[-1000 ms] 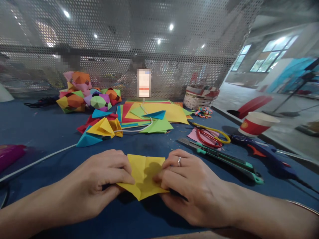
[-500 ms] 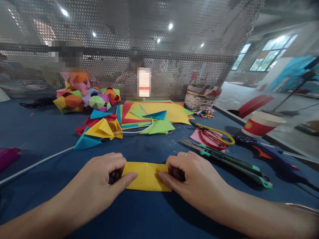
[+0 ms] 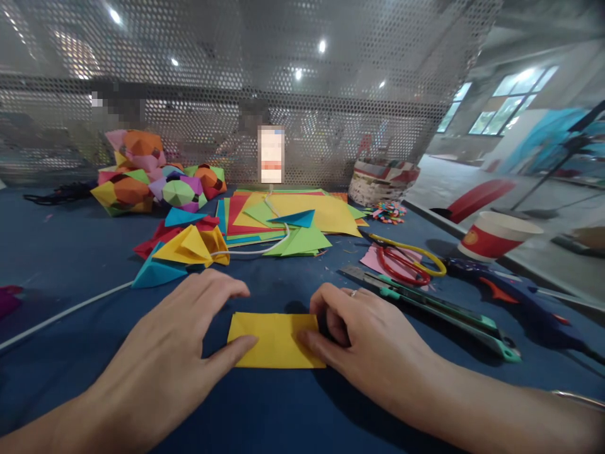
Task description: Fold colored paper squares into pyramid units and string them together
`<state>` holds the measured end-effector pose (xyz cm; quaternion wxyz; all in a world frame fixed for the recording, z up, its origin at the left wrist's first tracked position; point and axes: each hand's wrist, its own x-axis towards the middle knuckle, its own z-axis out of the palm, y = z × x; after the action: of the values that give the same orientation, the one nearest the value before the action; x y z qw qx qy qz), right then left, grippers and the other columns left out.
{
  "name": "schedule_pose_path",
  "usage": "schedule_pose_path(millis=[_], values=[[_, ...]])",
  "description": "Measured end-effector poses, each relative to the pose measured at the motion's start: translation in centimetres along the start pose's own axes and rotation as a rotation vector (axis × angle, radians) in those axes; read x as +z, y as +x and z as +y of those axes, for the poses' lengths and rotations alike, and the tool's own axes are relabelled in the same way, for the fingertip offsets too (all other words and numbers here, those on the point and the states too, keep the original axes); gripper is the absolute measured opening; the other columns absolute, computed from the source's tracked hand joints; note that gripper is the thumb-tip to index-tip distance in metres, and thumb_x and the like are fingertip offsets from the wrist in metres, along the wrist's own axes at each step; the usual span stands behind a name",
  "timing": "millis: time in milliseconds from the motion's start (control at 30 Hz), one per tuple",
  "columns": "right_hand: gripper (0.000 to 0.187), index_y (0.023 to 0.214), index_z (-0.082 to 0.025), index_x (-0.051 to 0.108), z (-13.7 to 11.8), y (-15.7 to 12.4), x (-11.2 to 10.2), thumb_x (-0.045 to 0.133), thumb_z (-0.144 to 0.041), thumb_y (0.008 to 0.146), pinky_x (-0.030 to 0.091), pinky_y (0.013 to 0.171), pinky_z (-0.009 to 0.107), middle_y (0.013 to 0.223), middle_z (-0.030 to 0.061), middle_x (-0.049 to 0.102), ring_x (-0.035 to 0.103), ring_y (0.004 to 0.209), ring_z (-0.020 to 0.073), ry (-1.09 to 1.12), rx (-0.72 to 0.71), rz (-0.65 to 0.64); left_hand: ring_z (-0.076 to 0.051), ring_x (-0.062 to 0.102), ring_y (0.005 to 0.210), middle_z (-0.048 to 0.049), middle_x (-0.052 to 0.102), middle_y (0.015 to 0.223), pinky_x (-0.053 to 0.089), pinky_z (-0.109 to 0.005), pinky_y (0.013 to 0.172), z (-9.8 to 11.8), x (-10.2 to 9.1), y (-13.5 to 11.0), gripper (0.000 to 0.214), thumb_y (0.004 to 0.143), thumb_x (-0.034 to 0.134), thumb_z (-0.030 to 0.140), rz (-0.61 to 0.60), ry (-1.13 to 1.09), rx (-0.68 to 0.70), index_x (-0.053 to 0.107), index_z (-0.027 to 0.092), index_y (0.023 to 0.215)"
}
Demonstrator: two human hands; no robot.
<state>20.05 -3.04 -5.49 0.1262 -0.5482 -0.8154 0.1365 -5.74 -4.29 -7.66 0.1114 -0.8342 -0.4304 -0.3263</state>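
A folded yellow paper [image 3: 276, 347], a flat rectangle with a faint crease across its middle, lies just in front of me. My right hand [image 3: 359, 334] pinches its right end, thumb on top and curled fingers behind the edge. At the left end, the thumb of my left hand [image 3: 184, 340] rests on or just over the paper. The other fingers of that hand are raised and apart from it, so the hand is open. Beyond my left hand sit folded yellow pieces [image 3: 186, 246], a blue piece [image 3: 158, 270] and red pieces [image 3: 177, 233].
Coloured paper sheets [image 3: 331, 211] lie in a stack behind, with a white cable [image 3: 255, 253] across. To the right are scissors [image 3: 406, 268], a cutter knife [image 3: 435, 309], a glue gun [image 3: 515, 293] and a paper cup [image 3: 496, 234]. Paper balls [image 3: 179, 191] and a basket [image 3: 382, 183] stand farther back.
My left fingers have let go of the paper's left end, lifting and spreading away while the thumb stays near it. The right hand keeps its pinch. The view has shifted slightly.
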Motion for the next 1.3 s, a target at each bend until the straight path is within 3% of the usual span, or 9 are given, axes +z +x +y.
schedule_pose_path(millis=[67,133,300,400,567,700,867,1033,1300], values=[[0.018,0.099,-0.023,0.065,0.0,-0.1,0.0,0.079,-0.019,0.088,0.030,0.063,0.029,0.064,-0.0066,0.055,0.052,0.064,0.0184,0.013,0.004,0.004,-0.019,0.078,0.112,-0.0023,0.077,0.126,0.062,-0.028,0.093,0.1,0.3,-0.4,0.030,0.108,0.048,0.019,-0.043,-0.095,0.147,0.069,0.030,0.126],[0.022,0.103,-0.022,0.066,0.2,-0.1,0.2,0.079,-0.017,0.086,0.035,0.063,0.030,0.067,-0.0057,0.059,0.054,0.063,0.0187,0.020,-0.022,0.036,-0.013,0.079,0.102,0.0017,0.080,0.116,0.060,-0.019,0.088,0.3,0.7,-0.9,0.040,0.106,0.043,0.007,-0.123,-0.210,0.226,0.071,0.031,0.122],[0.018,0.103,-0.017,0.069,1.4,-0.1,0.9,0.069,-0.004,0.090,0.053,0.082,0.036,0.094,0.0048,0.073,0.066,0.086,0.0218,0.078,-0.457,0.274,-0.014,0.078,0.085,0.0045,0.083,0.105,0.057,-0.016,0.065,0.6,1.5,-2.0,0.022,0.106,0.057,0.020,-0.302,-0.332,0.185,0.073,0.031,0.117],[0.030,0.102,-0.015,0.074,2.0,-0.2,1.0,0.050,0.002,0.099,0.057,0.084,0.031,0.104,0.0084,0.075,0.067,0.092,0.0196,0.128,-0.719,0.237,-0.016,0.079,0.090,0.0041,0.083,0.111,0.057,-0.018,0.067,0.6,1.3,-1.9,0.029,0.106,0.054,0.021,-0.339,-0.369,0.158,0.074,0.034,0.123],[0.034,0.111,-0.016,0.076,2.3,-0.5,0.6,0.049,0.001,0.102,0.059,0.092,0.030,0.112,0.0076,0.080,0.070,0.099,0.0183,0.120,-0.871,0.166,-0.013,0.074,0.070,0.0062,0.079,0.086,0.055,-0.018,0.062,0.7,0.7,-1.3,0.026,0.110,0.053,0.025,-0.416,-0.365,0.034,0.078,0.031,0.105],[0.032,0.123,-0.014,0.077,2.5,-0.5,0.3,0.056,-0.001,0.102,0.058,0.088,0.031,0.115,0.0078,0.081,0.070,0.098,0.0192,-0.004,-0.936,0.097,-0.016,0.079,0.088,0.0031,0.084,0.108,0.061,-0.020,0.079,0.2,0.3,-1.6,0.035,0.106,0.051,0.018,-0.377,-0.279,0.238,0.076,0.032,0.125],[0.037,0.131,-0.015,0.076,2.3,-0.4,0.0,0.055,-0.004,0.103,0.055,0.079,0.032,0.110,0.0055,0.079,0.065,0.090,0.0203,-0.055,-0.961,0.097,-0.015,0.079,0.080,0.0010,0.085,0.101,0.060,-0.023,0.077,0.8,-0.5,-1.0,0.040,0.100,0.039,0.001,-0.179,-0.051,0.477,0.066,0.021,0.122],[0.033,0.127,-0.013,0.077,2.1,-0.5,-0.1,0.057,-0.004,0.103,0.054,0.080,0.032,0.110,0.0058,0.078,0.065,0.092,0.0195,-0.074,-0.961,0.084,-0.014,0.075,0.068,0.0014,0.082,0.087,0.057,-0.024,0.067,1.8,-1.2,-0.4,0.042,0.090,0.038,-0.006,-0.105,-0.013,0.499,0.061,0.020,0.114],[0.025,0.090,-0.017,0.078,2.4,-0.6,-0.2,0.058,-0.004,0.096,0.054,0.074,0.032,0.095,0.0043,0.077,0.064,0.083,0.0183,-0.091,-0.953,0.080,-0.017,0.079,0.078,-0.0017,0.082,0.092,0.061,-0.024,0.071,0.9,-1.1,-1.5,0.042,0.087,0.043,-0.003,-0.093,-0.003,0.479,0.063,0.021,0.115]])
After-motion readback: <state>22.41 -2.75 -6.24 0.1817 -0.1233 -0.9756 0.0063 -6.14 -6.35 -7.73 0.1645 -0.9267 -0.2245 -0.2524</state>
